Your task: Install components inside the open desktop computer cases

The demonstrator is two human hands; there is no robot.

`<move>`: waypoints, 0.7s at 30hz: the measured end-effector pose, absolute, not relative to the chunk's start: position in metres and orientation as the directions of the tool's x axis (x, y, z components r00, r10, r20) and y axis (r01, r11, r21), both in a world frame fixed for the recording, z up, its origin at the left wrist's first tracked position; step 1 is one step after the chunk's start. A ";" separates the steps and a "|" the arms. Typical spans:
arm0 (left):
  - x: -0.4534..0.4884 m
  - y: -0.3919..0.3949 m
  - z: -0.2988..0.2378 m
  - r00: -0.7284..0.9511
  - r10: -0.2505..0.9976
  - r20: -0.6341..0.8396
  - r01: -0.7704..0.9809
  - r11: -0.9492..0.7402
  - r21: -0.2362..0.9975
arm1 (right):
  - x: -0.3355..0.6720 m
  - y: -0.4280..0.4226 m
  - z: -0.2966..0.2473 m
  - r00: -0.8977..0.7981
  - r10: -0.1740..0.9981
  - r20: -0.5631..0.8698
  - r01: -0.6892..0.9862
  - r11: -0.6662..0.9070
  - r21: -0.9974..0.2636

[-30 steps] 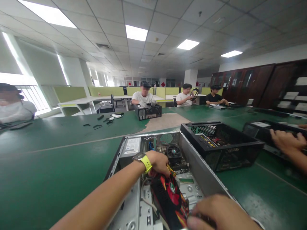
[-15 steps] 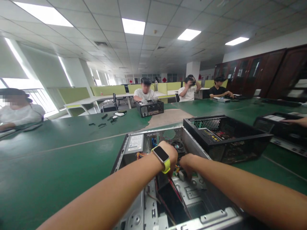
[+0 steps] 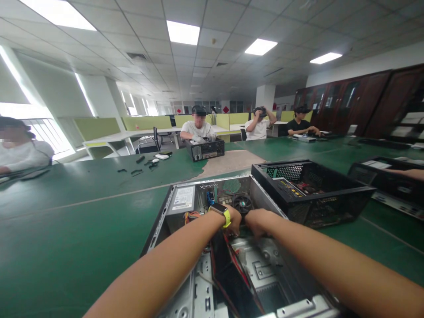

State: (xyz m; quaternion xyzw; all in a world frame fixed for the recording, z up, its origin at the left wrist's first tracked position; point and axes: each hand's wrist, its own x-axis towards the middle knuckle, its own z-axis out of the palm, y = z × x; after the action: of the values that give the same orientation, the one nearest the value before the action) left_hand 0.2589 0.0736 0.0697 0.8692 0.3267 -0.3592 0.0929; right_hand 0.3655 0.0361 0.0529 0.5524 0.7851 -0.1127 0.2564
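Note:
An open computer case (image 3: 157, 229) lies in front of me, and both my hands reach down into it. My left hand (image 3: 234, 219), with a yellow-banded watch (image 3: 226, 215) on its wrist, has its fingers curled downward beside the cooling fan (image 3: 243, 202). Close to its right, my right hand (image 3: 258, 222) is also closed, its fingertips blurred. Whatever the fingers hold is hidden. A power supply (image 3: 183, 198) with a white label sits at the case's back left, coloured wires (image 3: 191, 217) beside it. A long black part with red edges (image 3: 228, 269) lies below my hands.
A second open black case (image 3: 314, 207) stands right beside mine on the green table (image 3: 82, 229). Farther right is another black case (image 3: 397, 183) with a person's hand on it. Several people sit around the table; one works in a case (image 3: 208, 150) opposite.
Both hands have moved slightly farther into the case, toward the fan. My left wrist has turned, so the watch face tilts away. More of the fan shows. The view has shifted slightly.

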 end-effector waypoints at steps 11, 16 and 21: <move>0.250 0.078 0.061 0.677 0.610 -0.413 0.624 -0.773 -0.118 | 0.363 0.050 0.050 -0.248 0.948 -0.198 0.938 0.286 0.196; 0.252 0.079 0.053 0.709 0.616 -0.343 0.621 -0.776 -0.108 | 0.367 0.050 0.048 -0.190 0.957 -0.221 0.944 0.240 0.226; 0.251 0.082 0.046 0.736 0.611 -0.290 0.613 -0.784 -0.097 | 0.369 0.052 0.049 -0.151 0.968 -0.201 0.950 0.198 0.241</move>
State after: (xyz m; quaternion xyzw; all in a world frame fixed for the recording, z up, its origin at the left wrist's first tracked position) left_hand 0.2514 0.0820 0.0464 0.9317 0.3285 -0.1548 0.0025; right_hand 0.3692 0.0523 0.0492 0.6325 0.7581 0.0286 0.1564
